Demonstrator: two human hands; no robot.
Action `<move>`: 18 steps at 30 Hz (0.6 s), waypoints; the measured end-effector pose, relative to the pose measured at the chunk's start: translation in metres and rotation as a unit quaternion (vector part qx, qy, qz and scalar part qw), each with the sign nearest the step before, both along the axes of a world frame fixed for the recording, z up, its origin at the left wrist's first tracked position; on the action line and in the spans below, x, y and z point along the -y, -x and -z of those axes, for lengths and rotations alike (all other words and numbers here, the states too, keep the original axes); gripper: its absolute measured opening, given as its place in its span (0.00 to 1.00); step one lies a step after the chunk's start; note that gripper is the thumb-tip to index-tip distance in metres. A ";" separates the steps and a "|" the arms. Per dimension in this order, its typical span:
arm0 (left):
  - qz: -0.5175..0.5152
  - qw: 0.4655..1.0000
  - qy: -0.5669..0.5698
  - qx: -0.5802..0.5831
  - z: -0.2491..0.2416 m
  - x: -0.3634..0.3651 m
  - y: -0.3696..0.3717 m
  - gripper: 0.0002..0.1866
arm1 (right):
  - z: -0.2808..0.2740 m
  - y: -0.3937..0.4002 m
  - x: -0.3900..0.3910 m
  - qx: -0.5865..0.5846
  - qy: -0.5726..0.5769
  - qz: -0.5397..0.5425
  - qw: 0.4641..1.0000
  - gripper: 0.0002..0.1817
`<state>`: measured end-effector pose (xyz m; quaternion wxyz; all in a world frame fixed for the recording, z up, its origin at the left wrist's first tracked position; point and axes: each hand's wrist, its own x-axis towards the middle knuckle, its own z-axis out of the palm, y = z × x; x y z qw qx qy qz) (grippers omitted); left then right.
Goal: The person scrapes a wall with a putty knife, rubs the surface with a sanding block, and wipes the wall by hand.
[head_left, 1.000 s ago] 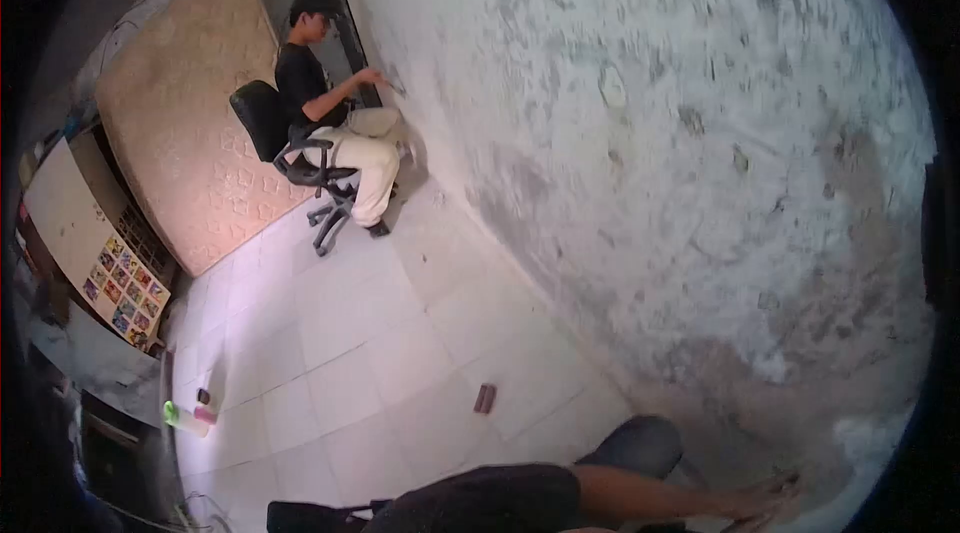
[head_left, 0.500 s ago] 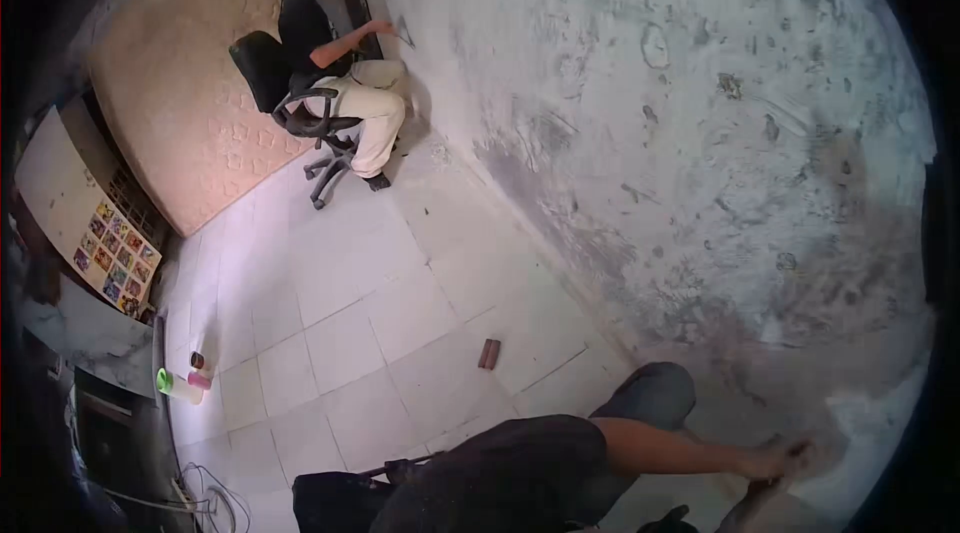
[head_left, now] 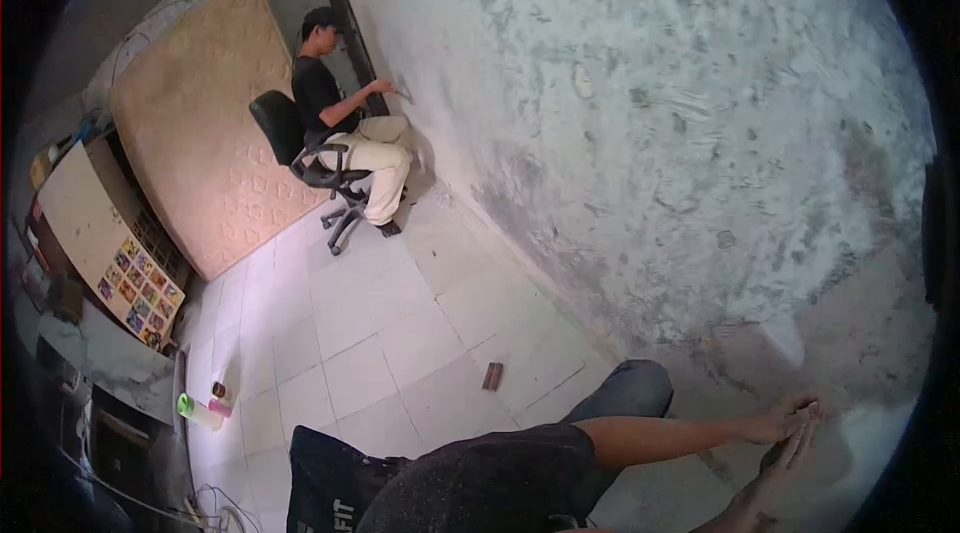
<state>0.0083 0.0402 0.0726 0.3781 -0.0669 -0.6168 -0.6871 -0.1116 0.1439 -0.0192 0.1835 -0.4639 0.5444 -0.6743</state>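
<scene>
At the lower right, my left hand [head_left: 785,421] reaches out beside the wall, its fingers bent and pressed together at the tips of my right hand. What they hold, if anything, is too small to name. My right hand [head_left: 793,456] comes up from below with its fingers stretched out, touching the left one. Both hands are close to the rough, patchy grey wall [head_left: 640,153]. My dark shirt and bent knee show at the bottom.
A person [head_left: 325,98] sits on a black office chair [head_left: 275,123], one hand at the wall. A mattress [head_left: 210,123] leans behind. A small brown object [head_left: 492,376] and bottles [head_left: 200,412] stand or lie on the tiled floor [head_left: 360,373].
The view has shifted, so the seated person and floor items appear lower and slightly right. My hands, blurred earlier, are sharper and higher in view, with the right fingers now visibly stretched.
</scene>
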 end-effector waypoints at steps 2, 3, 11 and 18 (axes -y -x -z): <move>-0.004 0.999 0.000 0.039 -0.008 -0.003 0.003 0.32 | -0.026 -0.015 -0.002 0.122 0.085 -0.046 0.988 0.27; -0.012 0.997 -0.003 0.073 -0.010 -0.005 0.002 0.32 | -0.032 -0.017 -0.005 0.133 0.094 -0.062 0.985 0.28; -0.003 0.981 -0.017 0.191 -0.017 -0.007 0.007 0.35 | -0.109 -0.057 -0.012 0.116 0.103 -0.145 0.977 0.32; -0.240 0.927 0.284 -0.045 -0.066 0.003 0.000 0.26 | -0.123 -0.055 -0.013 0.082 -0.055 0.128 0.987 0.38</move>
